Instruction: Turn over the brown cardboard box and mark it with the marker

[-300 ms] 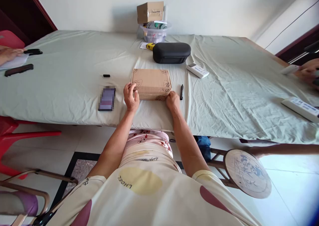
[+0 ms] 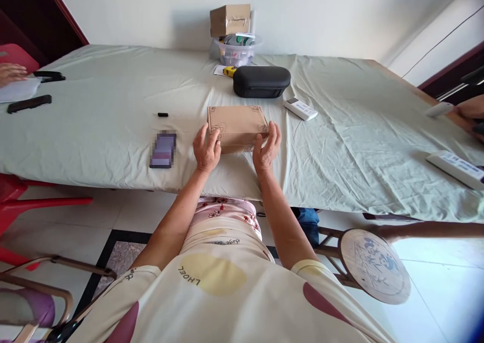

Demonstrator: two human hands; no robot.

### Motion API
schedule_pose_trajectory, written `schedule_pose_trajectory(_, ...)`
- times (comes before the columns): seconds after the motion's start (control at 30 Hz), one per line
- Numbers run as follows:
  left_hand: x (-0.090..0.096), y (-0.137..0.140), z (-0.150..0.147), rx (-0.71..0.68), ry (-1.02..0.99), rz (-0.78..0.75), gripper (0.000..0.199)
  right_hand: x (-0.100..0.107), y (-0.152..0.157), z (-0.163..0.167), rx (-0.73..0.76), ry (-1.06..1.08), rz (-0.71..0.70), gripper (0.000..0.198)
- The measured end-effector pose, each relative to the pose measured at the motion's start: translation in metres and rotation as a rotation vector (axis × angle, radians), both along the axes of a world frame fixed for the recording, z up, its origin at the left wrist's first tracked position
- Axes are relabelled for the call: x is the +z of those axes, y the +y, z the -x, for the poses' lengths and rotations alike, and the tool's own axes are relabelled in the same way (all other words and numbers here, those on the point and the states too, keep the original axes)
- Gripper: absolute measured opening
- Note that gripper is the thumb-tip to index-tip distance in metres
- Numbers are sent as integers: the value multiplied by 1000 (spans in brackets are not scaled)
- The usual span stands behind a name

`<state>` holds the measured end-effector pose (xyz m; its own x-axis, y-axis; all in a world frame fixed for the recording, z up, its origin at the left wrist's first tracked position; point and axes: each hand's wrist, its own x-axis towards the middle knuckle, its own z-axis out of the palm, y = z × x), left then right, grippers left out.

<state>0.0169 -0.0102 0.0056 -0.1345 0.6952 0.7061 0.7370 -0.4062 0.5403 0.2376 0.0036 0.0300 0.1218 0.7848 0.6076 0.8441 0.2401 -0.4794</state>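
Now that the cardboard box [image 2: 237, 120] near the middle of the desk's [image 2: 113, 146] front edge has shifted rightward, the right hand [image 2: 266, 150] has uncurled; it and the left hand [image 2: 207, 149], fingers parted, clasp opposite sides (the pen no longer shows), seemingly steadying it. Counted: one desk, one clasped box, one black case [image 2: 261, 82], two hands, one phone [image 2: 163, 151], one small black cap [image 2: 163, 114].

Draped table [image 2: 94, 91] — box [image 2: 239, 119], phone [image 2: 163, 150], case [image 2: 261, 80]

Both hands [image 2: 207, 152] [image 2: 266, 151] partly hide the cardboard box [image 2: 239, 121].
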Motion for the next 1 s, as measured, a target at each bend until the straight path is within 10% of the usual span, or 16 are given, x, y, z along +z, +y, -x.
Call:
schedule_pose_trajectory(0.5, 6, -10, -19, -140, 197, 46, 48, 21, -24, 38, 107, -298, 139, 54)
schedule_pose_trajectory(0.77, 6, -8, -15, -138, 199, 47, 49, 9, -6, 1, -90, -80, 82, 57)
schedule_pose_trajectory(1.0, 3, -5, -7, -44, 97, 33, 45, -11, 9, -9, 69, 146, 0, 56)
